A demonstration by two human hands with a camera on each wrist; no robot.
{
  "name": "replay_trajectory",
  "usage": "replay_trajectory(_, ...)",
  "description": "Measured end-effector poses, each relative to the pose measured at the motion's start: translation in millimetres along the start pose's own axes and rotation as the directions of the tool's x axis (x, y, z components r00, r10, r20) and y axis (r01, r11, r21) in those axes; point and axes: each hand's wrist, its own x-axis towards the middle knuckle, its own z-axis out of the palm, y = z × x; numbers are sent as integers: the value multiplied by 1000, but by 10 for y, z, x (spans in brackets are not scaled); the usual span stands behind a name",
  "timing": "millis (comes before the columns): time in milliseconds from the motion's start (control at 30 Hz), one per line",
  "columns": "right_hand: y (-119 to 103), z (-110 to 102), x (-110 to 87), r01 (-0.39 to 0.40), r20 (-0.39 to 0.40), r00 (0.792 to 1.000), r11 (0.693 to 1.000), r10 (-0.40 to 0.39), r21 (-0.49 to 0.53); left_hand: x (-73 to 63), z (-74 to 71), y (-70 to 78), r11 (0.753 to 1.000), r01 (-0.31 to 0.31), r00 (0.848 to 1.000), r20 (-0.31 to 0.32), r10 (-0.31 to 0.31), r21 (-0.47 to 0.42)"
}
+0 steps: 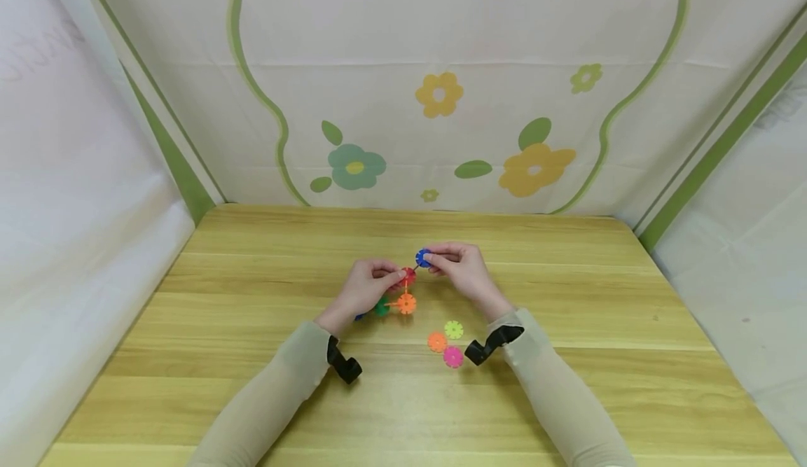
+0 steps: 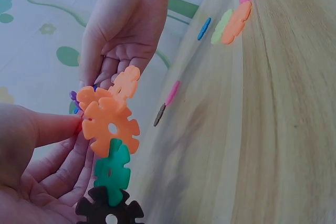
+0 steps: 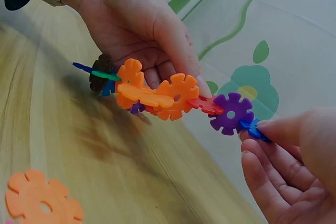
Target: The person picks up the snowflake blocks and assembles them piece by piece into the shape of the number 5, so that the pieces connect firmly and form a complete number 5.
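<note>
A chain of notched plastic flower discs stretches between the two hands, above the table. My right hand (image 1: 466, 271) pinches a blue disc (image 3: 255, 128) at one end between thumb and fingers. Slotted into that blue piece is a purple disc (image 3: 220, 115), which joins a red disc (image 3: 205, 105). The left hand (image 1: 361, 290) grips the red one with thumb and fingers. From there the chain bends down through several orange discs (image 2: 97, 121) to a green disc (image 2: 119, 170) and a dark disc (image 2: 128, 213). In the head view the left hand partly hides the chain's far end.
Loose on the wooden table (image 1: 605, 383) lie a yellow-green disc (image 1: 453, 325), an orange disc (image 1: 433, 343) and a pink disc (image 1: 450, 360), near the right wrist. The left wrist view shows another blue disc (image 2: 204, 29). A printed fabric wall (image 1: 391, 103) stands behind the table.
</note>
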Motion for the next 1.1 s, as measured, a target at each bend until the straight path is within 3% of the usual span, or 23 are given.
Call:
replay_trajectory(133, 22, -4, 6, -9, 17, 1000, 1000, 9, -6, 1, 15, -9, 1000, 5, 1000, -4, -5, -9)
replay_trajectory(400, 41, 21, 49, -40, 69, 997, 999, 39, 14, -48, 51, 28, 997, 26, 998, 53, -22, -72)
replay_trajectory(567, 24, 47, 74, -10, 113, 994, 1000, 7, 24, -77, 19, 68, 999, 36, 995, 95, -33, -32)
replay_trajectory(800, 4, 64, 91, 20, 161, 987, 1000, -23, 20, -108, -68, 134, 994, 100, 977, 184, -107, 47)
replay_trajectory(1100, -48, 96, 87, 45, 210, 977, 999, -45, 2, -7, -84, 169, 999, 33, 999, 21, -33, 27)
